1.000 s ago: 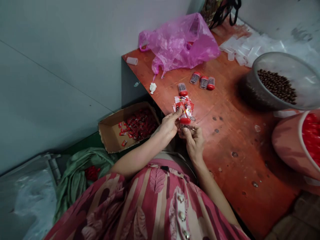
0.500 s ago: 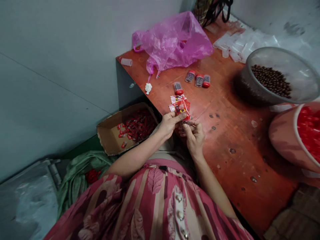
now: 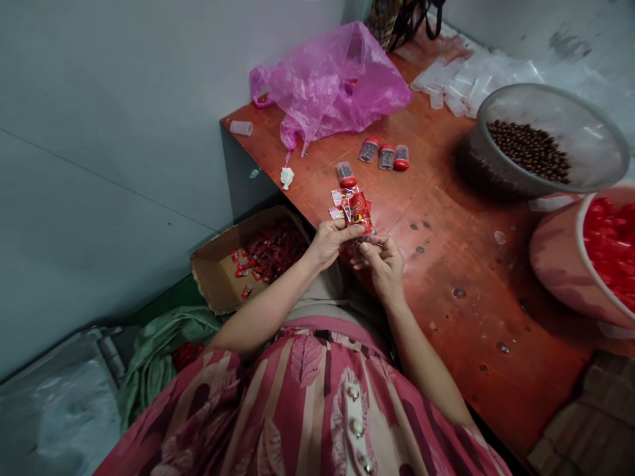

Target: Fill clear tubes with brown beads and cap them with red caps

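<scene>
Over the table's near edge, my left hand (image 3: 327, 246) is closed, its thumb pressed on a red printed plastic sleeve (image 3: 361, 210). My right hand (image 3: 387, 271) pinches a small clear jar (image 3: 364, 247) with dark contents, just below the sleeve. Fingers cover much of this jar, so I cannot tell how far the sleeve goes around it. More printed sleeves (image 3: 338, 213) lie partly under the held one. Just beyond them rests a filled jar with a red cap (image 3: 346, 174). Several similar capped jars (image 3: 386, 157) lie farther back.
A grey bowl of dark brown balls (image 3: 496, 173) and a pink tub of red caps (image 3: 555, 264) stand at right. Clear empty jars (image 3: 466, 86) are heaped behind. A pink plastic bag (image 3: 342, 92) lies at the back left. Below left is a cardboard box (image 3: 213, 284) of red-wrapped pieces.
The whole view has shifted slightly, so the table items appear a little farther left. Both hands keep nearly the same hold on the sleeve and jar.
</scene>
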Demonstrator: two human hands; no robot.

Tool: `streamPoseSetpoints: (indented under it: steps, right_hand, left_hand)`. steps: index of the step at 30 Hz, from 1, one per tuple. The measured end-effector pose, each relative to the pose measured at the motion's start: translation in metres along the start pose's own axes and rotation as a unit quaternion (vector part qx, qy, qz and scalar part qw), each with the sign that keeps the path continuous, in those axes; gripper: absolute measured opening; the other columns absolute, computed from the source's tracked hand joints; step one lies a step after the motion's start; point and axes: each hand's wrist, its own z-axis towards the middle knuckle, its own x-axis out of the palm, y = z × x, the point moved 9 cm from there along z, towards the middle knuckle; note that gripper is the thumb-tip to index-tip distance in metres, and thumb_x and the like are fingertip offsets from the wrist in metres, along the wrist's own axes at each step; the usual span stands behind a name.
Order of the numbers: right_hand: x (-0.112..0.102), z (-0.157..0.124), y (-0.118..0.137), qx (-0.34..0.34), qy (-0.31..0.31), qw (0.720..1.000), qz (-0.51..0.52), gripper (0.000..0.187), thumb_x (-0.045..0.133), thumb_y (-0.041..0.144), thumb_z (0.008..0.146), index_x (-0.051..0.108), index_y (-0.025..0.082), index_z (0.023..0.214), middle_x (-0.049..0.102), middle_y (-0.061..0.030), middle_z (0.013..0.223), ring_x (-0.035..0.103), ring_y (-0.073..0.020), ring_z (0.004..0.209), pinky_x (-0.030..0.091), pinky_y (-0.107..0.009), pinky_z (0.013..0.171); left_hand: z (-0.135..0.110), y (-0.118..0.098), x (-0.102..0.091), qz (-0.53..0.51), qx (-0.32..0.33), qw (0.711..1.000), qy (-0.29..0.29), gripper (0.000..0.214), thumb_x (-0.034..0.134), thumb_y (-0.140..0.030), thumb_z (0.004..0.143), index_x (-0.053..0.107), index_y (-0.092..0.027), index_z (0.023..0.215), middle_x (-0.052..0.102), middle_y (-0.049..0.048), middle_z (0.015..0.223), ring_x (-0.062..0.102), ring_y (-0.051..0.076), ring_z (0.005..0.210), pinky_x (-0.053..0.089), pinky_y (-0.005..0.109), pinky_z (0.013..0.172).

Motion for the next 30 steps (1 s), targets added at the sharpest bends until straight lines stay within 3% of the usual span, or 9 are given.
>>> streamPoseSetpoints:
  steps: [4, 10, 15, 20, 22, 26, 30]
  right_hand:
    - [-0.002, 0.000, 0.010, -0.048, -0.023, 0.997, -0.052, 0.031, 0.074, 0.040, 0.077, 0.052, 0.021, 0.090, 0.070, 0.0037, 0.068, 0.065, -0.0113, 0.051, 0.055, -0.022, 0.049]
    - [0.010, 0.003, -0.001, 0.020, 0.035, 0.997, 0.071, 0.036, 0.073, 0.046, 0.076, 0.051, 0.020, 0.086, 0.070, 0.0033, 0.065, 0.061, -0.0103, 0.043, 0.048, -0.018, 0.038]
    - [0.004, -0.001, 0.013, -0.064, -0.012, 0.998, -0.020, 0.030, 0.075, 0.039, 0.076, 0.054, 0.020, 0.087, 0.067, 0.0058, 0.062, 0.062, -0.0092, 0.047, 0.052, -0.018, 0.044]
    - [0.007, -0.001, -0.001, -0.025, -0.019, 0.998, 0.046, 0.031, 0.072, 0.041, 0.078, 0.051, 0.021, 0.088, 0.066, 0.0060, 0.060, 0.062, -0.0112, 0.042, 0.050, -0.019, 0.039]
    - [0.002, -0.001, -0.005, -0.036, -0.040, 0.998, 0.018, 0.031, 0.071, 0.042, 0.079, 0.051, 0.022, 0.091, 0.067, 0.0051, 0.064, 0.062, -0.0116, 0.044, 0.052, -0.021, 0.041]
    - [-0.008, -0.003, 0.005, -0.120, -0.090, 0.980, -0.132, 0.029, 0.073, 0.040, 0.078, 0.056, 0.022, 0.094, 0.069, 0.0017, 0.073, 0.067, -0.0132, 0.058, 0.057, -0.024, 0.052]
    - [-0.002, 0.003, 0.002, -0.068, -0.042, 0.996, -0.049, 0.032, 0.072, 0.042, 0.078, 0.052, 0.022, 0.092, 0.067, 0.0046, 0.065, 0.063, -0.0116, 0.048, 0.053, -0.022, 0.044]
  left_hand:
    - [0.001, 0.003, -0.001, -0.009, -0.003, 1.000, -0.006, 0.033, 0.085, -0.037, 0.059, 0.070, -0.011, 0.071, 0.066, 0.0028, 0.061, 0.056, 0.009, 0.046, 0.046, 0.022, 0.047]
    - [-0.003, -0.001, 0.004, 0.010, -0.039, 0.999, 0.024, 0.039, 0.085, -0.039, 0.059, 0.072, -0.007, 0.075, 0.068, 0.0060, 0.062, 0.057, 0.012, 0.044, 0.043, 0.023, 0.040]
    - [-0.002, -0.003, 0.002, 0.011, -0.052, 0.998, 0.028, 0.040, 0.086, -0.037, 0.056, 0.072, -0.006, 0.077, 0.071, 0.0082, 0.070, 0.061, 0.015, 0.050, 0.048, 0.026, 0.041]
    - [-0.005, 0.008, 0.006, -0.005, -0.059, 0.997, 0.055, 0.043, 0.083, -0.043, 0.061, 0.070, -0.006, 0.079, 0.068, 0.0054, 0.064, 0.053, 0.011, 0.040, 0.042, 0.025, 0.036]
    - [-0.005, 0.011, 0.002, -0.017, -0.052, 0.998, 0.023, 0.043, 0.084, -0.043, 0.060, 0.068, -0.007, 0.076, 0.064, 0.0020, 0.058, 0.050, 0.009, 0.039, 0.039, 0.023, 0.036]
    - [-0.006, 0.008, -0.009, -0.036, -0.005, 0.997, -0.070, 0.041, 0.088, -0.040, 0.053, 0.067, -0.010, 0.071, 0.063, -0.0008, 0.060, 0.053, 0.006, 0.046, 0.042, 0.019, 0.046]
    - [-0.007, 0.007, -0.001, -0.030, -0.012, 0.999, -0.041, 0.042, 0.086, -0.044, 0.055, 0.065, -0.010, 0.068, 0.062, 0.0000, 0.058, 0.053, 0.008, 0.044, 0.041, 0.021, 0.042]
